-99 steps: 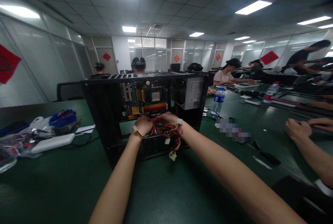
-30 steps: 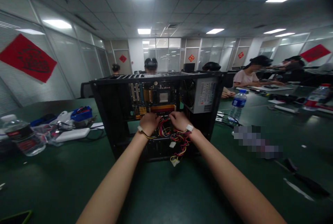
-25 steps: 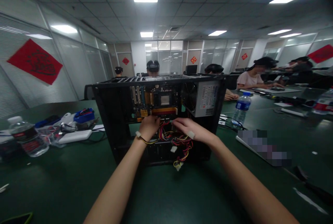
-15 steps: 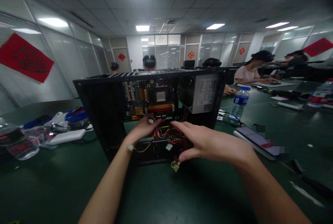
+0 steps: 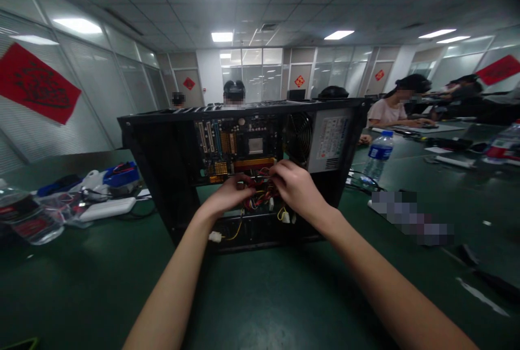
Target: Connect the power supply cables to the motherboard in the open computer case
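Observation:
An open black computer case (image 5: pixel 162 171) stands on the green table, with its motherboard (image 5: pixel 238 147) and a grey power supply (image 5: pixel 331 138) showing. A bundle of red, yellow and black power cables (image 5: pixel 262 195) hangs out under the board. My left hand (image 5: pixel 229 195) is curled around the bundle from the left. My right hand (image 5: pixel 296 187) is closed on the cables from the right, just under the board's lower edge. White connectors dangle under both wrists.
A water bottle (image 5: pixel 377 157) stands right of the case. A second bottle (image 5: pixel 24 214), a white device (image 5: pixel 108 208) and a blue item (image 5: pixel 121 172) lie on the left. Dark tools (image 5: pixel 483 277) lie at the right. Several other people sit at tables behind.
My right hand had drawn back open from the case and has now gone in again, closing on the cables higher up by the board. My left hand stayed on the bundle.

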`<state>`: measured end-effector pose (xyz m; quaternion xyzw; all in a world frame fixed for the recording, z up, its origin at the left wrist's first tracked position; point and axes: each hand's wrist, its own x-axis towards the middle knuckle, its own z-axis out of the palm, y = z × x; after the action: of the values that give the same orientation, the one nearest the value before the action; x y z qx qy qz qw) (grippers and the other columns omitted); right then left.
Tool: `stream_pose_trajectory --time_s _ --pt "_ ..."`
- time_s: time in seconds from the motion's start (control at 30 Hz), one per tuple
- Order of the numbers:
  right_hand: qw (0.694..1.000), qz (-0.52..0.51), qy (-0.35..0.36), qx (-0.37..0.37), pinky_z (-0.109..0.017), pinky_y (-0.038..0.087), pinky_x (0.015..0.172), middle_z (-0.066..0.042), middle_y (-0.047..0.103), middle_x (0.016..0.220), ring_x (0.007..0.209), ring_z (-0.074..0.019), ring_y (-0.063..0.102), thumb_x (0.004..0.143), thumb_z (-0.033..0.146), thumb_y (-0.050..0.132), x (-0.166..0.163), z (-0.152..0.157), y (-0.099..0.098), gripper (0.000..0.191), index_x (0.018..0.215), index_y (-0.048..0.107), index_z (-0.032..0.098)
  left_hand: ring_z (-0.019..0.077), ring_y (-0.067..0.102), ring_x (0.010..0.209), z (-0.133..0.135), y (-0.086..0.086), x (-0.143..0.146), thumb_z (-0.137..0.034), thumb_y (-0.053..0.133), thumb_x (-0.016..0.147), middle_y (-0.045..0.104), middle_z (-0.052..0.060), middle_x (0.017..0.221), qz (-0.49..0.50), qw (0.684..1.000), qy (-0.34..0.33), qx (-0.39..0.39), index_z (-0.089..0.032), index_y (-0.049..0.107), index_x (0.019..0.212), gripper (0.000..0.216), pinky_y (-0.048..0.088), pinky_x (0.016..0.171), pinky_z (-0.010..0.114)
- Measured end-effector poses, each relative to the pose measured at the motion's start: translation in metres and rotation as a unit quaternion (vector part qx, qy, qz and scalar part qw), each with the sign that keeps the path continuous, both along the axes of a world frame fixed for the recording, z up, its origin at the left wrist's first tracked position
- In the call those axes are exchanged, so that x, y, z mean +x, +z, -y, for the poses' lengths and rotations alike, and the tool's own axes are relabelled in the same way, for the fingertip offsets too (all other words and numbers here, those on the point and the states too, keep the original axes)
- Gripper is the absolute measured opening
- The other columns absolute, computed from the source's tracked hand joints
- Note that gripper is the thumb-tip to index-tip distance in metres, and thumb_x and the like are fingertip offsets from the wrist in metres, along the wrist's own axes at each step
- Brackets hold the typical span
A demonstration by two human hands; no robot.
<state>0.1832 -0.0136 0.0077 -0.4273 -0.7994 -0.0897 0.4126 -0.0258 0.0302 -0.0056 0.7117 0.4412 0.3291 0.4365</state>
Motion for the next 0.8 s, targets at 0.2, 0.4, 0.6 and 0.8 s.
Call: stream_pose_trajectory --time_s 0.2,0.4,0.6,0.8 --pt "0.985 0.08 0.09 -0.125 -0.038 0.051 0.095 -0.013 0.065 0.113 0.106 -0.0237 0.064 0.098 0.02 0.055 0.016 -0.004 -0.002 0.018 0.112 0.065 0.015 0.0132 0.06 0.062 0.0 -0.001 0.004 -0.011 0.062 0.076 0.069 0.001 0.08 -0.001 1.0 0.017 -0.008 -0.015 0.061 0.113 0.037 0.046 0.059 0.023" --pt "0.962 0.124 0.071 -0.231 -0.048 0.046 0.111 -0.02 0.041 0.154 0.138 -0.0357 0.05 0.078 0.033 0.082 0.032 0.03 0.005 0.103 0.161 0.023 0.021 0.0123 0.062 0.063 0.004 0.005 0.006 -0.007 0.06 0.078 0.071 0.004 0.083 0.044 0.998 0.042 -0.02 -0.011 0.06 0.124 0.046 0.046 0.057 0.022" --pt "0.975 0.098 0.137 -0.145 -0.036 0.051 0.102 -0.008 0.068 0.124 0.115 -0.0214 0.065 0.093 0.005 0.05 0.02 0.024 0.02 0.041 0.127 0.065 0.022 0.014 0.065 0.074 0.003 0.005 0.003 -0.013 0.066 0.08 0.073 0.01 0.099 0.096 0.992 0.06 -0.049 -0.01 0.063 0.122 0.042 0.05 0.06 0.022" --pt "0.913 -0.044 0.285 -0.289 -0.033 0.051 0.101 -0.007 0.072 0.121 0.113 -0.0186 0.067 0.095 0.027 0.064 0.01 0.018 0.017 0.029 0.123 0.063 0.019 0.0124 0.063 0.06 0.007 0.007 0.003 -0.008 0.059 0.081 0.07 0.003 0.081 0.131 0.985 0.051 -0.1 -0.013 0.057 0.127 0.047 0.05 0.055 0.023"
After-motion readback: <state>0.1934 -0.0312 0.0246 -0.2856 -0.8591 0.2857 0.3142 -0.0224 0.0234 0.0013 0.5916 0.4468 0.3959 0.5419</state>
